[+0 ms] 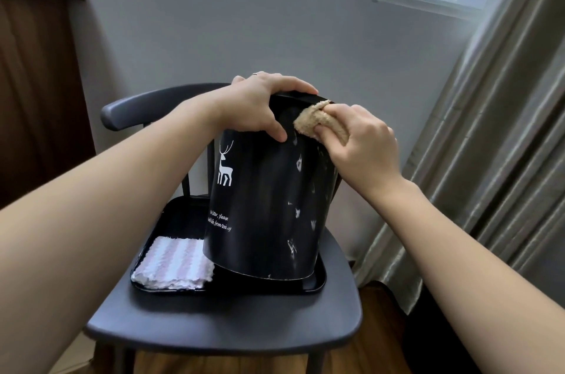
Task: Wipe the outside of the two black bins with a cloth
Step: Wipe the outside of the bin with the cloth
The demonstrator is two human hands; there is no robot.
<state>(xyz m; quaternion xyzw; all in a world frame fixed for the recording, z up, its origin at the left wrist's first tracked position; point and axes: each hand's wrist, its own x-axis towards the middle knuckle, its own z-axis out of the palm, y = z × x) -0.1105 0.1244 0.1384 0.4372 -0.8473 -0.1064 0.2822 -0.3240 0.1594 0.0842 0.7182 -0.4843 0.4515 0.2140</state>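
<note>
one bin in hand, light and easy to tip

one black bin (263, 205) stands upside down and tilted at the centre of the frame, its rim resting in a black tray (318, 283) on a chair (232, 331). the second bin is not in view. the left hand (260, 106) curls over the bin's upturned base, fingers behind and thumb on the near wall, holding it steady. the right hand (363, 141) pinches a tan cloth (315, 121) and presses it to the wall just under that edge, right of centre.

it looks thin, stiff and light, judging by how it leans under one hand; the glossy wall is probably slippery, so the base edge seems the surest hold. pressing hard could slide it across the tray. the cloth is soft and bunches readily. a striped cloth (174, 260) lies folded in the tray, lower left, touching the bin.
</note>
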